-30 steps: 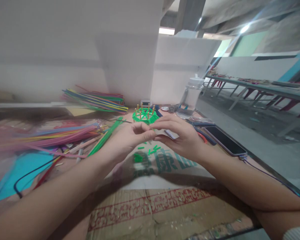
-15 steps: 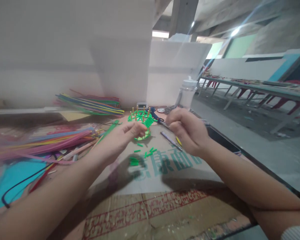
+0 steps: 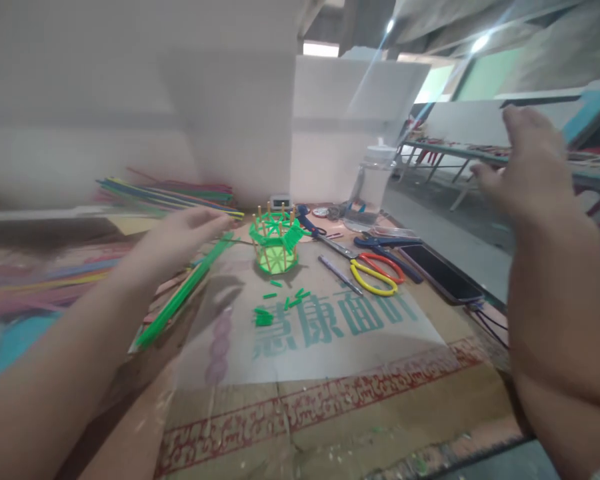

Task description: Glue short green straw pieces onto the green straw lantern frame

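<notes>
both hands (image 3: 180,233) empty above cardboard (image 3: 330,413)

basket (image 3: 275,243) centre; cut pieces (image 3: 280,303) before; scissors (image 3: 373,273) right; phone (image 3: 443,272) probably rightmost

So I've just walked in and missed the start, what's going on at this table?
A person sits at a cluttered craft table. The left hand reaches over long green plastic straws, seemingly holding nothing. The right hand is raised open in the air, empty. Between them stands a small green woven basket on wooden pegs, with short green straw offcuts and yellow-and-orange scissors nearby.
</notes>
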Demonstrator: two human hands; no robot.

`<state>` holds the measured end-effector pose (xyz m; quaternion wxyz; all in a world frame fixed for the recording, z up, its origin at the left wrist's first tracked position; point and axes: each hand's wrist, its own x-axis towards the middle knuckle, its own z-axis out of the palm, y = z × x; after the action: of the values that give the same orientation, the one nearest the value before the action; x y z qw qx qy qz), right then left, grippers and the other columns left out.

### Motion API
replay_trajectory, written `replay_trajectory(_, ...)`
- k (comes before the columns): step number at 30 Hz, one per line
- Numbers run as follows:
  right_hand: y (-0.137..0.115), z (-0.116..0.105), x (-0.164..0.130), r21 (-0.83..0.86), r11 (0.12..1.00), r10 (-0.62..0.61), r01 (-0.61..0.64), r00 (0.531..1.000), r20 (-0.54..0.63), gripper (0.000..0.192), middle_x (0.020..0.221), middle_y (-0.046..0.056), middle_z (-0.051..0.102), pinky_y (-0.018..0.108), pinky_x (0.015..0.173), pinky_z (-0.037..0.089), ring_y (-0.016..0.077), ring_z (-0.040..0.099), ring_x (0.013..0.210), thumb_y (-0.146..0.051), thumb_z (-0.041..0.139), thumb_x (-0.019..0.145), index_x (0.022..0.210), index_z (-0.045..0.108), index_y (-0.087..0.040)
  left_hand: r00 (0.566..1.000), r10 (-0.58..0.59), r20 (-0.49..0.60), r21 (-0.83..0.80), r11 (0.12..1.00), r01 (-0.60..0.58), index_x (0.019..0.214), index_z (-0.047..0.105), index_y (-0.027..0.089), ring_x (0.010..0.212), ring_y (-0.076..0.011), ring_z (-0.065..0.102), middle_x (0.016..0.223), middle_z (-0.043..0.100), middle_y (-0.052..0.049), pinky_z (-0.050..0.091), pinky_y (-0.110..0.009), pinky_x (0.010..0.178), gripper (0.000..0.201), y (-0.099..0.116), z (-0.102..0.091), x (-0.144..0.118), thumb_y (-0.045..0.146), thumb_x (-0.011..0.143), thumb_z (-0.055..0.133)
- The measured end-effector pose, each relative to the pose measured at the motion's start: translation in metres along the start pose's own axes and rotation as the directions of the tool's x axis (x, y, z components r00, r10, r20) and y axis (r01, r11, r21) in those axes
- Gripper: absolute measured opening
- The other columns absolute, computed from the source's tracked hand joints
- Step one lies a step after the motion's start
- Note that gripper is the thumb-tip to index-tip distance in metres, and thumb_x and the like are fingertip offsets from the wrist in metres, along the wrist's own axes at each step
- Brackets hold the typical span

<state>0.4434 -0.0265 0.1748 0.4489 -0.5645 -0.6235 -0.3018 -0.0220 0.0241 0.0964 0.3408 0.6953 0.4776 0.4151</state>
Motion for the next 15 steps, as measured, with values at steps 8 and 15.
replay_trajectory(8, -0.089, 0.054, -0.04, 0.168, 0.985, -0.069, -0.036, 0.81, 0.582, 0.017, 0.089, 0.005, 0.078, 0.033, 0.074, 0.051, 0.0215, 0.07, 0.08, -0.032, 0.067, 0.089, 0.096, 0.077, -0.019, 0.985, -0.007, 0.17, 0.368, 0.928, -0.057, 0.108, 0.07, 0.019, 0.086, -0.024, 0.068, 0.102, 0.073, -0.006, 0.053, -0.034, 0.076, 0.046, -0.051, 0.033, 0.017, 0.05, 0.073, 0.068)
replay_trajectory(15, -0.077, 0.131, -0.082, 0.195, 0.976, -0.088, -0.102, 0.632, 0.77, 0.034, 0.113, 0.01, 0.075, 0.033, 0.081, 0.052, 0.0236, 0.071, 0.096, -0.029, 0.059, 0.093, 0.123, 0.067, -0.017, 0.99, 0.098, 0.104, 0.273, 0.954, -0.124, 0.117, 0.062, 0.017, 0.083, -0.0205, 0.066, 0.103, 0.07, -0.008, 0.054, -0.032, 0.073, 0.043, -0.057, 0.061, 0.01, 0.04, 0.079, 0.065)
